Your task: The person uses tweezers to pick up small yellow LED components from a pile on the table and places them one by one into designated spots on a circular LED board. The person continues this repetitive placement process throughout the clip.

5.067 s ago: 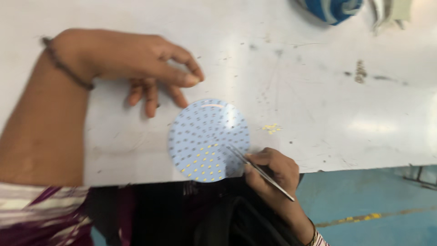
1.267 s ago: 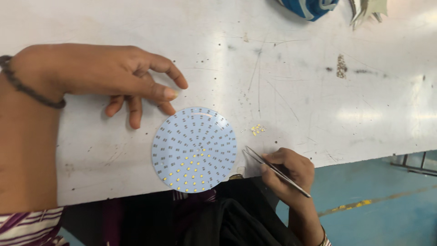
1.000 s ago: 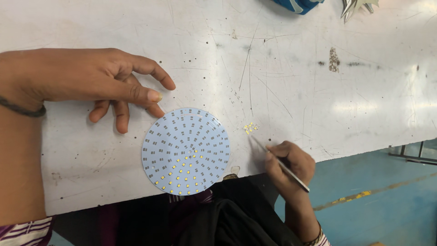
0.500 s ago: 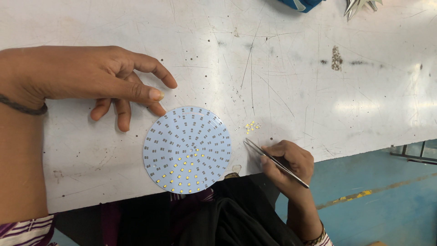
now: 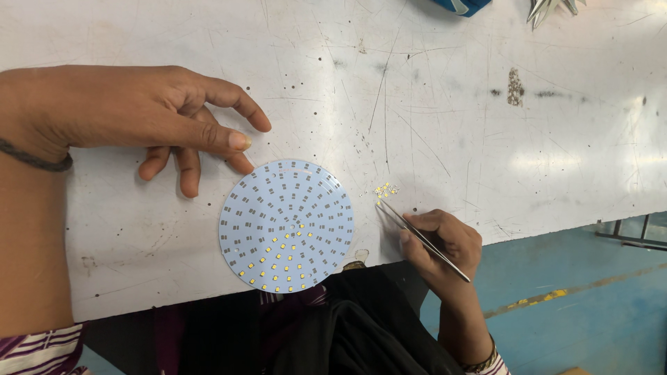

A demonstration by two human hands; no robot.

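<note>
A round pale-blue circuit disc (image 5: 286,225) lies near the front edge of the white table (image 5: 431,90). Rows of grey pads cover it, and small yellow chips fill its lower part. My left hand (image 5: 149,118) rests on the table just above and left of the disc, fingers spread, holding nothing. My right hand (image 5: 441,239) grips thin metal tweezers (image 5: 420,238). Their tips point up-left and touch a small pile of loose yellow chips (image 5: 386,189) lying right of the disc.
The table top is scratched and speckled. A blue object (image 5: 462,5) and a bunch of metal tools (image 5: 552,8) sit at the far edge. Dark cloth (image 5: 333,326) lies in my lap below the table, with blue floor (image 5: 590,298) to the right.
The tweezers' tips went from the disc's edge over to the loose chips on its right. My left hand and the disc have stayed almost where they were.
</note>
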